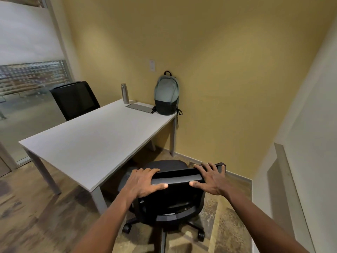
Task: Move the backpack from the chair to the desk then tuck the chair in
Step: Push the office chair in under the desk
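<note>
Nearest the camera, both hands are on the top rail of the chair (171, 196) backrest. The left hand (144, 181) wraps the rail's left end, its fingers (145, 172) curled over the front and the thumb pressed flat along the back face. The right hand (209, 178) holds the right end the same way, its fingers (207, 168) spread over the top and the thumb pointing inward along the rail. Both grips look firm rather than pinching.

The chair stands on its castors at the bench's near right side, its seat already partly under the bench (87, 143) edge, close to the near corner leg. I judge the tucking-in step to be in hand, with the seat not yet fully under.

Past the chair, the bench top is mostly bare. At its far right corner the backpack (166, 94) stands upright, leaning on the wall, so the first half of the task looks done. One strap hangs over the bench's right edge. Just beside it lies a flat grey tablet-like slab (139, 107), and a metal bottle (125, 93) stands at the far edge.

Risks from here: the chair sits angled to the bench, so an uneven push could swing the castors and knock the seat or an armrest against the near corner leg. A hard bump could shake the bench and topple the bottle or the loosely propped backpack.
</note>
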`<state>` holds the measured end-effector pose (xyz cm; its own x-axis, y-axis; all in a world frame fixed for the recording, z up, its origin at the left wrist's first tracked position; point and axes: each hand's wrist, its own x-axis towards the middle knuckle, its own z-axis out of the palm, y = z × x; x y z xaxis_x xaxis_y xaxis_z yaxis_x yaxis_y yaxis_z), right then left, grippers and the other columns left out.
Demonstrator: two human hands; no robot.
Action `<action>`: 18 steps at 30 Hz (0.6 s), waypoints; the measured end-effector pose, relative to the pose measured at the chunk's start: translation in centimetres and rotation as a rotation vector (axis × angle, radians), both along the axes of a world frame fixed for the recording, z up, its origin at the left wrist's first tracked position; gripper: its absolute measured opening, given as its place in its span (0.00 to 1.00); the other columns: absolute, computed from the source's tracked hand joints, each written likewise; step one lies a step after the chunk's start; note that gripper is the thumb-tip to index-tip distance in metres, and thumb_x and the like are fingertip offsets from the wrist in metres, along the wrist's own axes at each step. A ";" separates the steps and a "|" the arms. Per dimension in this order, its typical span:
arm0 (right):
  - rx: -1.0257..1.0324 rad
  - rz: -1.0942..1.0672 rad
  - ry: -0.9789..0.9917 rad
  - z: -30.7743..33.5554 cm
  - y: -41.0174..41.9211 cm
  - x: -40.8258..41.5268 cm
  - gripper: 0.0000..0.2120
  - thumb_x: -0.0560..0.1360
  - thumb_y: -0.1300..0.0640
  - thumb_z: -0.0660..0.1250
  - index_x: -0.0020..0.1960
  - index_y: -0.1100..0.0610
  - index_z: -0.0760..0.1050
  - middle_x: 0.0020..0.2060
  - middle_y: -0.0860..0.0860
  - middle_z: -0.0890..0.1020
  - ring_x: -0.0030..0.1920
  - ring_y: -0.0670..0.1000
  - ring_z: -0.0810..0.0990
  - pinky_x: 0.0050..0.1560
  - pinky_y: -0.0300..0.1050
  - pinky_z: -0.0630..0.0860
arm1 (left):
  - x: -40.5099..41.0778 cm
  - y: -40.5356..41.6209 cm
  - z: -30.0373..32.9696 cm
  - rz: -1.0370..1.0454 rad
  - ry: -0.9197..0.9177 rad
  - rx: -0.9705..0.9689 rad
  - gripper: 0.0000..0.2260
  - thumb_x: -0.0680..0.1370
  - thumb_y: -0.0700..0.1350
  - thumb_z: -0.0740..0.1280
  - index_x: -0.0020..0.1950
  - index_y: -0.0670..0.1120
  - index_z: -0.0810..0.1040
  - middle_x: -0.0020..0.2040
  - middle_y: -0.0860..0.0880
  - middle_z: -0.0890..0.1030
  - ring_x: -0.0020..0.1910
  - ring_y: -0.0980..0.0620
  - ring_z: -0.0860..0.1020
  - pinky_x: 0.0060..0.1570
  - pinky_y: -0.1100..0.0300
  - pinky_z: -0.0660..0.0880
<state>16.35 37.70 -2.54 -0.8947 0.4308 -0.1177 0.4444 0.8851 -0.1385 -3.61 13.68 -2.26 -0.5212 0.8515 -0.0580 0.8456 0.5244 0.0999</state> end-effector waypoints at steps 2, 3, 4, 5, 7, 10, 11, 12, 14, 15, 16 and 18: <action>-0.031 0.004 -0.011 0.1 1.8 -0.9 0.51 0.62 0.17 0.43 0.78 0.42 0.47 0.79 0.51 0.52 0.78 0.57 0.46 0.68 0.77 0.38 | -0.6 1.6 0.0 0.030 -0.023 0.016 0.46 0.65 0.82 0.47 0.76 0.58 0.62 0.66 0.50 0.77 0.61 0.48 0.75 0.64 0.49 0.69; -0.036 0.006 -0.015 0.2 2.6 -1.4 0.51 0.63 0.17 0.43 0.78 0.42 0.47 0.79 0.51 0.51 0.78 0.57 0.46 0.68 0.77 0.38 | -1.0 2.2 0.1 0.045 -0.032 0.028 0.47 0.64 0.83 0.47 0.75 0.57 0.63 0.65 0.51 0.77 0.60 0.49 0.76 0.63 0.49 0.69; -0.040 0.006 -0.012 0.1 3.3 -1.9 0.50 0.63 0.17 0.42 0.78 0.42 0.47 0.79 0.51 0.51 0.78 0.57 0.46 0.68 0.76 0.38 | -1.3 2.9 0.1 0.063 -0.040 0.041 0.47 0.64 0.83 0.48 0.75 0.57 0.64 0.65 0.51 0.77 0.60 0.49 0.76 0.63 0.50 0.70; -0.045 0.006 -0.002 0.1 3.9 -2.3 0.50 0.63 0.18 0.42 0.78 0.42 0.48 0.79 0.51 0.52 0.78 0.57 0.46 0.68 0.76 0.37 | -1.7 3.5 0.1 0.081 -0.044 0.054 0.48 0.63 0.83 0.49 0.75 0.56 0.65 0.65 0.51 0.77 0.60 0.50 0.76 0.63 0.51 0.70; -0.053 0.009 0.010 0.1 5.1 -3.1 0.49 0.63 0.18 0.42 0.78 0.42 0.48 0.79 0.51 0.52 0.78 0.56 0.46 0.68 0.77 0.37 | -2.5 4.6 0.0 0.107 -0.036 0.066 0.48 0.63 0.84 0.50 0.74 0.56 0.66 0.65 0.52 0.78 0.60 0.50 0.76 0.62 0.52 0.70; -0.065 0.024 0.008 0.1 6.6 -4.2 0.50 0.63 0.18 0.42 0.78 0.42 0.48 0.79 0.51 0.51 0.78 0.57 0.45 0.67 0.77 0.36 | -3.4 6.0 0.0 0.130 0.023 0.063 0.48 0.62 0.84 0.48 0.73 0.57 0.67 0.62 0.52 0.79 0.58 0.51 0.77 0.60 0.53 0.71; -0.066 0.029 0.008 0.1 7.1 -4.6 0.49 0.63 0.18 0.43 0.78 0.42 0.48 0.79 0.51 0.51 0.78 0.57 0.45 0.67 0.77 0.36 | -3.6 6.4 0.0 0.132 0.050 0.059 0.48 0.62 0.85 0.47 0.73 0.57 0.67 0.61 0.52 0.80 0.56 0.51 0.77 0.59 0.54 0.72; -0.064 0.032 0.010 0.1 7.5 -4.9 0.49 0.64 0.18 0.43 0.78 0.43 0.48 0.79 0.52 0.51 0.78 0.57 0.44 0.67 0.76 0.36 | -3.8 6.8 0.0 0.131 0.072 0.057 0.48 0.62 0.85 0.46 0.72 0.57 0.68 0.59 0.52 0.80 0.55 0.51 0.77 0.58 0.54 0.72; -0.059 0.036 0.016 0.1 8.4 -5.6 0.49 0.64 0.19 0.42 0.78 0.43 0.49 0.79 0.52 0.51 0.78 0.56 0.44 0.68 0.75 0.36 | -4.2 7.5 -0.1 0.129 0.095 0.060 0.48 0.62 0.85 0.45 0.71 0.57 0.69 0.55 0.52 0.81 0.51 0.51 0.77 0.56 0.55 0.72; -0.055 0.037 0.017 0.1 8.9 -6.1 0.50 0.63 0.19 0.41 0.78 0.43 0.49 0.79 0.52 0.51 0.78 0.56 0.44 0.68 0.75 0.37 | -4.5 7.9 -0.1 0.133 0.100 0.068 0.48 0.62 0.85 0.45 0.70 0.57 0.70 0.55 0.52 0.81 0.51 0.52 0.77 0.56 0.55 0.72; -0.050 0.041 0.018 0.1 9.5 -6.6 0.51 0.62 0.18 0.40 0.78 0.43 0.49 0.79 0.52 0.51 0.78 0.57 0.44 0.68 0.75 0.37 | -4.8 8.3 -0.2 0.141 0.103 0.079 0.48 0.62 0.85 0.45 0.70 0.57 0.70 0.54 0.52 0.81 0.50 0.52 0.77 0.56 0.55 0.72; -0.043 0.052 0.023 0.0 10.7 -7.5 0.52 0.61 0.17 0.39 0.78 0.42 0.48 0.79 0.53 0.51 0.78 0.58 0.43 0.68 0.75 0.38 | -5.6 8.9 -0.2 0.150 0.104 0.105 0.46 0.62 0.85 0.46 0.68 0.57 0.71 0.54 0.53 0.81 0.50 0.53 0.77 0.55 0.56 0.72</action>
<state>8.83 48.37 -2.52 -0.9184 0.3789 -0.1141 0.3944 0.8997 -0.1869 -9.18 22.58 -2.49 -0.6410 0.7625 0.0877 0.7675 0.6363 0.0773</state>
